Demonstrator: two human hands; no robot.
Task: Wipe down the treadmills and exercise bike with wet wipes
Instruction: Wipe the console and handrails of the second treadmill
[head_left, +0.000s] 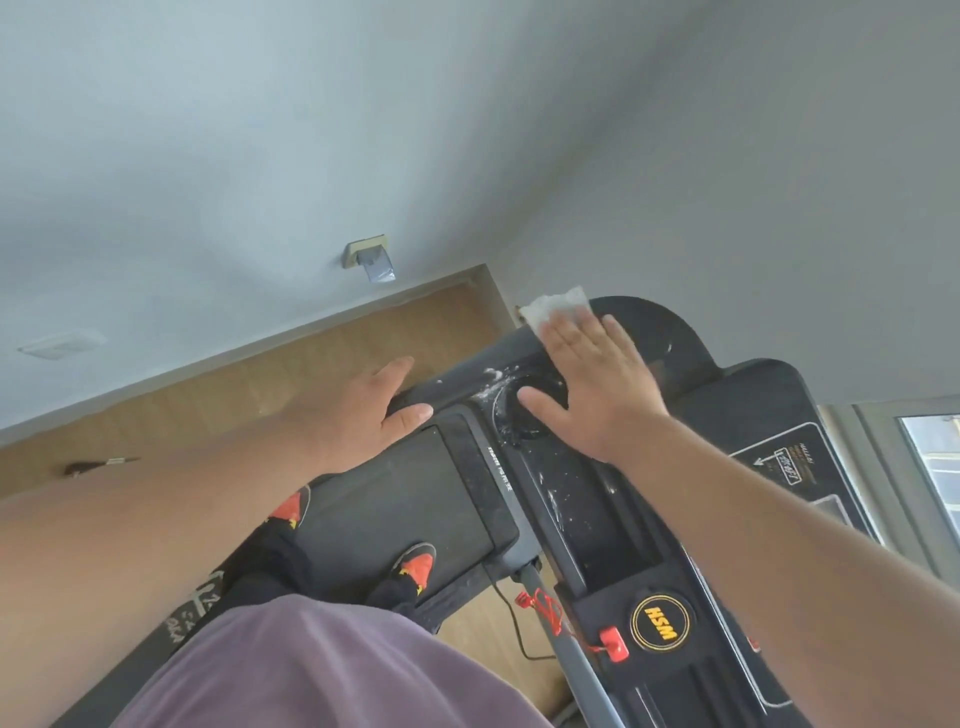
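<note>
I stand on a black treadmill, its belt (410, 499) under my feet and its console (613, 525) tilted across the right of the view. My right hand (597, 384) lies flat with straight fingers on the console's left end, pressing a white wet wipe (558, 306) against it beside a round cup recess (535, 410). White smears and specks dot the console around the recess. My left hand (363, 410) holds the black left handrail (415, 400), thumb over its top and fingers behind it.
A red safety clip (613, 642) on a red cord hangs below the round yellow logo (662, 621). Wood floor (322, 374) runs along the grey wall, which carries a socket (369, 257). A window (935, 457) is at the right edge.
</note>
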